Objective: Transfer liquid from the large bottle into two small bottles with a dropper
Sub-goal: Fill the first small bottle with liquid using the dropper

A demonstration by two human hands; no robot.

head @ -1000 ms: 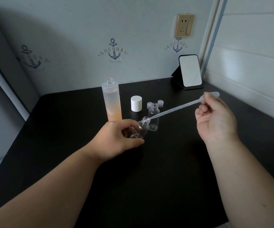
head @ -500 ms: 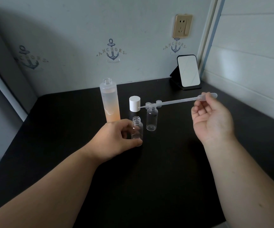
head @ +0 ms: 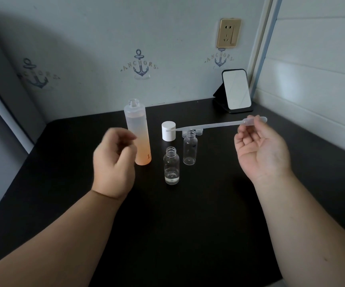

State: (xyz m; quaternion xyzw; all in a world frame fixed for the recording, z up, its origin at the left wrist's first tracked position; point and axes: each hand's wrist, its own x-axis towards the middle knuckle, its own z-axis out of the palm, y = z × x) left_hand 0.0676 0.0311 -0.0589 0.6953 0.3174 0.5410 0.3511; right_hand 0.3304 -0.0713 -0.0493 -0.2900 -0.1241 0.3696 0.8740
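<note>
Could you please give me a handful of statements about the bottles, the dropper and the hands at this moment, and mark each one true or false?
1. The right hand holds the dropper by its bulb end. True.
2. The left hand grips the nearer small bottle. False: the hand is off it, and the bottle stands alone.
3. The nearer small bottle has clear liquid at its bottom. True.
4. The large bottle is capped. False: its neck is open; a white cap stands on the table.
5. The farther small bottle lies on its side. False: it stands upright.
</note>
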